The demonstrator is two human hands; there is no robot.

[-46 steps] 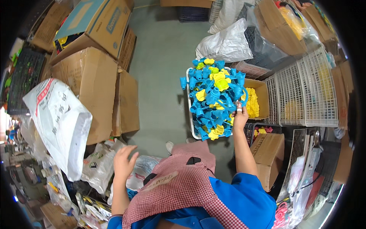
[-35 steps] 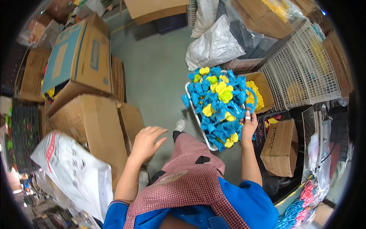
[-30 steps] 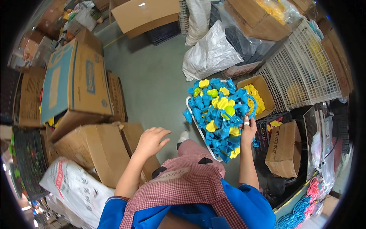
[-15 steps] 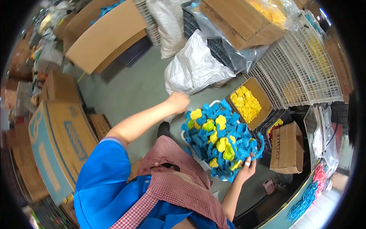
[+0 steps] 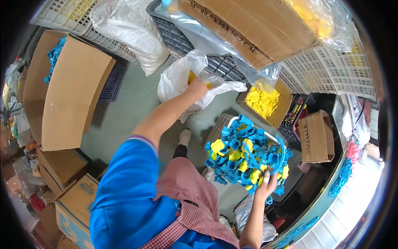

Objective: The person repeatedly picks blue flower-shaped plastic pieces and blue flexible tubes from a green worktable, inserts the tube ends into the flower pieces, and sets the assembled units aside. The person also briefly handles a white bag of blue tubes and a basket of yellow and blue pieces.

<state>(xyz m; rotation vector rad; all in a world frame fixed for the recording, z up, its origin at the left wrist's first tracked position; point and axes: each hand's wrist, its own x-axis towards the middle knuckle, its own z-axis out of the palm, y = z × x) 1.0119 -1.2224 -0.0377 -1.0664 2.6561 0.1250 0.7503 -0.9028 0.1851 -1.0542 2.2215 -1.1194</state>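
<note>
My left hand [image 5: 198, 89] reaches into the mouth of a white woven sack [image 5: 172, 79], where a bit of yellow shows. Its fingers are hidden. At my right side stands a pale basket [image 5: 216, 129] heaped with blue plastic pieces [image 5: 226, 168] and yellow flower-shaped pieces [image 5: 217, 146]. My right hand [image 5: 266, 185] is closed on a curved blue plastic strip [image 5: 283, 155] over the heap's near right edge. A white band circles one of its fingers.
A carton of yellow pieces [image 5: 263, 102] stands beyond the basket, beside stacked white crates [image 5: 327, 70]. A large carton [image 5: 244, 29] rests on a dark crate [image 5: 170, 31]. Leftward is a tall open carton [image 5: 68, 95]. Blue cords [image 5: 340, 182] hang at the right.
My left hand has gone from above the closed-looking sack into its opened mouth. My right hand stays at the heap, the blue strip now raised higher. The whole view has shifted.
</note>
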